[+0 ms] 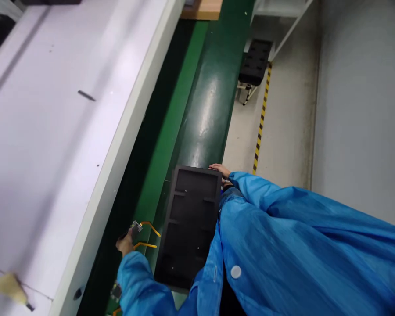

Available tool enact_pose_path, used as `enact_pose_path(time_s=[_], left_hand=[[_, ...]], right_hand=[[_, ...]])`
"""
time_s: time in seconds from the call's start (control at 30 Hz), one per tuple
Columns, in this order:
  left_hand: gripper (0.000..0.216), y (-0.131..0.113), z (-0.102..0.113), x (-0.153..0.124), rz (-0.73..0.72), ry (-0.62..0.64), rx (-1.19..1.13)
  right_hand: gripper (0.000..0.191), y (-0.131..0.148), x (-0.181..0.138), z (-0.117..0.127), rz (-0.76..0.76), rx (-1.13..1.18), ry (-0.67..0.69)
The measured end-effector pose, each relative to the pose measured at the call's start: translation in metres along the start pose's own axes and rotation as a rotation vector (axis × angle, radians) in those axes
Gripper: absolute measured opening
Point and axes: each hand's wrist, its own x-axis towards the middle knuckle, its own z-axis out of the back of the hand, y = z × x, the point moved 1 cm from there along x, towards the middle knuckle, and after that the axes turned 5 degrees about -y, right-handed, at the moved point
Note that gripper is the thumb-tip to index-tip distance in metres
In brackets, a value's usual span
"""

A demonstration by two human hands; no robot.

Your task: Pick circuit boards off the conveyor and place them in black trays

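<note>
My left hand (127, 245), at the lower left, is closed on a small circuit board (136, 227). Orange ribbon cables (149, 226) stick out from beside it toward the right. A black foam tray (195, 170) with shallow recesses lies on the green surface against the front of my blue coat. My right hand (221, 170) grips its far right corner, fingers over the edge; part of the hand is hidden. Below my left sleeve, another small board (116, 291) is partly covered by it.
To the left runs a white table (66, 145) with a raised edge, holding a dark thin piece (86, 95) and a yellowish brush (11, 287). A black foam-topped stool (255, 61) stands beyond, near yellow-black floor tape (261, 123). A wooden block (202, 9) sits at the top.
</note>
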Motion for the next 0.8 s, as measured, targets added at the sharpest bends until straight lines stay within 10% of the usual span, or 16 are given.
enact_pose_path(time_s=[0.23,0.47,0.57,0.63,0.8], left_hand=[[0.046,-0.062,0.024,-0.082,0.042,-0.365,-0.744],[0.065,-0.192,0.006,-0.239,-0.020,-0.088,-1.204],[0.065,-0.243,-0.017,-0.276,-0.043,0.000,-1.233],[0.064,-0.267,-0.031,-0.293,-0.063,0.018,-1.262],[0.063,-0.296,-0.055,-0.333,-0.089,-0.026,-1.341]], right_hand=[[0.020,0.025,0.027,0.023,-0.183,0.005,0.187],[0.015,0.037,0.035,0.044,-0.176,-0.005,0.229],[0.010,0.058,0.017,0.060,0.074,-0.003,0.054],[0.002,0.083,-0.013,0.071,0.540,0.041,-0.031],[0.017,0.132,-0.107,0.070,1.141,-0.207,0.423]])
